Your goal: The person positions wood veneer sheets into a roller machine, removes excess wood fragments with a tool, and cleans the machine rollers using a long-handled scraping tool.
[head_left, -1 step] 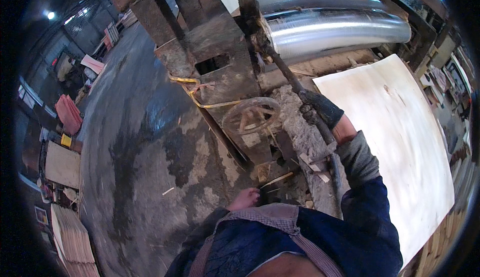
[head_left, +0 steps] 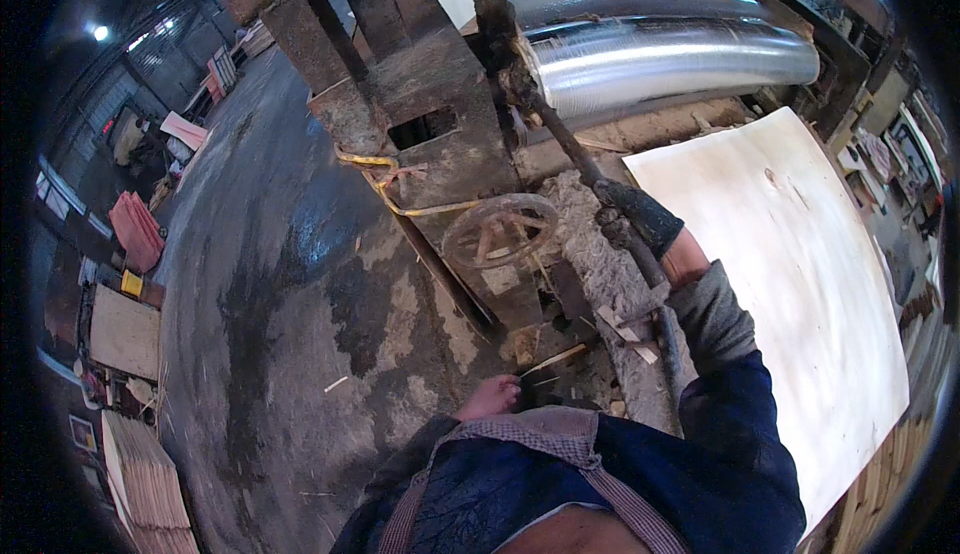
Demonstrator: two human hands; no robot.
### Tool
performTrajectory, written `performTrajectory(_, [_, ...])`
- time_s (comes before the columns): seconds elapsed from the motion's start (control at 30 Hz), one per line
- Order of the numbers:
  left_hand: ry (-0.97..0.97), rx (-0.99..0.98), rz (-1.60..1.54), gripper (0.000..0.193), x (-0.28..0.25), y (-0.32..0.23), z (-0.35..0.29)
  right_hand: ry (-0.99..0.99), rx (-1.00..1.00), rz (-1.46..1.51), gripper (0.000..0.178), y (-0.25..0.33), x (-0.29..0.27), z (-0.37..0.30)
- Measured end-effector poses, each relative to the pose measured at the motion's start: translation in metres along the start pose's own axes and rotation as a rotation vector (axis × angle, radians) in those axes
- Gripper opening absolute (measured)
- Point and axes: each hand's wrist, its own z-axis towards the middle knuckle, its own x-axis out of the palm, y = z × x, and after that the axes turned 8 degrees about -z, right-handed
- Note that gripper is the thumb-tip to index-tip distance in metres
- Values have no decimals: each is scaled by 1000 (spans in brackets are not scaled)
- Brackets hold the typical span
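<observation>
In a dark glove, my right hand (head_left: 645,216) is wrapped round a rusty metal lever bar (head_left: 570,142) that slants beside the machine. My bare left hand (head_left: 490,397) is low in front of my apron with its fingers curled. A thin wood sliver (head_left: 555,359) lies just past its fingertips; whether they touch it I cannot tell. A pale wood veneer sheet (head_left: 770,254) spreads out to the right of my right forearm. Beyond it are shiny metal rollers (head_left: 680,59). Between my hands and the machine frame stands a rusty handwheel (head_left: 500,232).
The heavy rusty machine frame (head_left: 425,84) rises ahead, with a yellow strap (head_left: 440,207) tied around it. Wet, stained concrete floor (head_left: 290,254) stretches to the left. Stacked veneer (head_left: 148,474), a board (head_left: 125,329) and pink sheets (head_left: 137,231) stand along the left side.
</observation>
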Motion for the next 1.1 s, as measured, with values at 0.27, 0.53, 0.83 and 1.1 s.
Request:
performTrajectory(0.27, [-31,101,-61,33,7,13,-2,161,-8,324,39,-27,4,-6])
performTrajectory(0.53, [-136,74,-100,33,2,39,-10,268,144,794,32,-41,33,-41])
performTrajectory(0.83, [-154,47,-77,30,2,43,-13,379,115,852,28,-53,16,12])
performTrajectory(1.1, [-87,31,43,32,-15,61,0,537,84,1011,38,-77,10,25])
